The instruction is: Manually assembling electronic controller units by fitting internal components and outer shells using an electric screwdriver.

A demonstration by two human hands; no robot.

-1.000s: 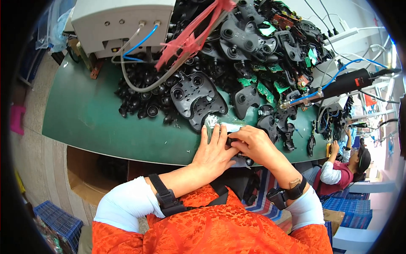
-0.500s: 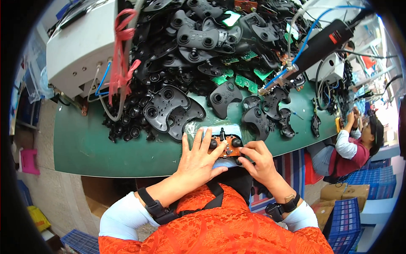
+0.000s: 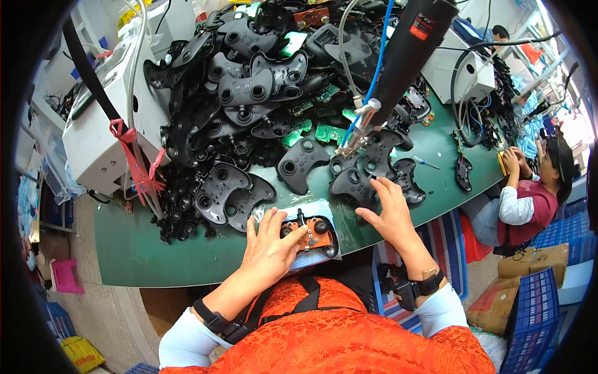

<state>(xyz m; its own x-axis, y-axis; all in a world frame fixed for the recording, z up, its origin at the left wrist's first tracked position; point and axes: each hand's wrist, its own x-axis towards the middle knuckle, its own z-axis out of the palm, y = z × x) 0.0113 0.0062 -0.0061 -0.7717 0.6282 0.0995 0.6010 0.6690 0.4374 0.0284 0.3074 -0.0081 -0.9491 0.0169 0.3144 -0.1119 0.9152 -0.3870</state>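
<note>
A black game controller half point(image 3: 331, 248) with an orange circuit board point(image 3: 317, 240) and two thumbsticks lies on a pale blue pad point(image 3: 325, 210) near the table's front edge. My left hand point(image 3: 266, 249) holds its left side, thumb over the board's edge and fingers around the grip; the grip itself is mostly hidden. Right of the pad, my right hand point(image 3: 397, 215) hovers empty, thumb and fingers spread. Closest to its fingertips is a black controller shell point(image 3: 354, 187). Another controller shell point(image 3: 301, 166) rests beyond the pad.
A black power screwdriver point(image 3: 405, 62) hangs over the green table point(image 3: 156, 265). Controller shells point(image 3: 246, 90) and green circuit boards pile up behind. Small black thumbstick parts point(image 3: 180, 218) heap at left, beside a grey machine point(image 3: 99, 143). A co-worker point(image 3: 529, 199) sits at right.
My right hand has let go of the controller half and moved right and away, opening toward the shells. My left hand stays on the controller half. The whole view has shifted.
</note>
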